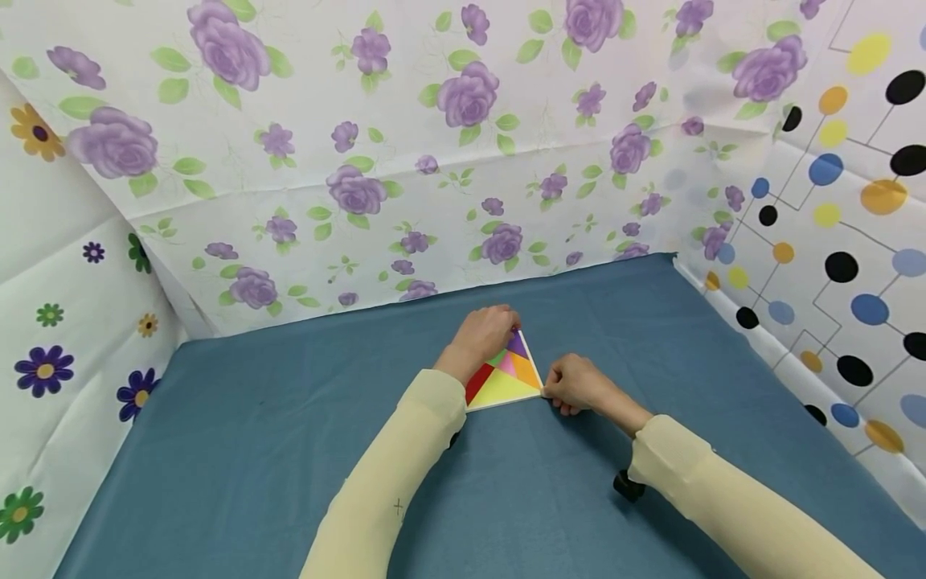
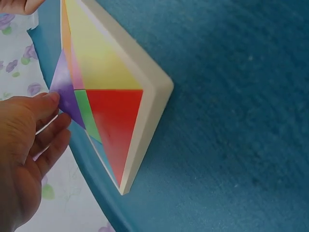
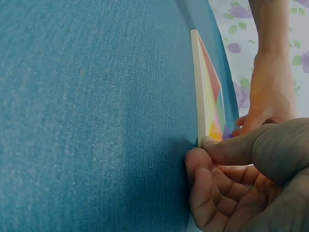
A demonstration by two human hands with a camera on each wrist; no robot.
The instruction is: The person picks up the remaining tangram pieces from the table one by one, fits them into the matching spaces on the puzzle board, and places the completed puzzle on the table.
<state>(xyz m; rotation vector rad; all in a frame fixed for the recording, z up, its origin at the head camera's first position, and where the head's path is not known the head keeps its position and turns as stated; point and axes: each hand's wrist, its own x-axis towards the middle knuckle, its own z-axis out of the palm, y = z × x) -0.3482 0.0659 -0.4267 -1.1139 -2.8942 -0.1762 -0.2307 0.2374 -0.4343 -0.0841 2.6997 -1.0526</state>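
A tangram board (image 1: 505, 400) with a pale rim lies on the blue cloth. It bears a red piece (image 2: 116, 121), a yellow piece (image 2: 104, 63), a green piece (image 2: 87, 113) and orange, pink and blue ones. At its far corner, my left hand (image 1: 483, 338) pinches a purple tangram piece (image 2: 70, 94), thumb on top and fingers at its far side. Whether this piece lies flat, I cannot tell. My right hand (image 1: 579, 384) pinches the board's near right corner between thumb and forefinger; its other fingers are curled, as the right wrist view shows.
Blue cloth (image 1: 253, 450) covers the table around the board. A flowered sheet (image 1: 405, 161) hangs behind, with a dotted sheet (image 1: 854, 265) on the right and another flowered sheet (image 1: 79, 322) on the left. A small black object (image 1: 628, 486) shows below the right sleeve.
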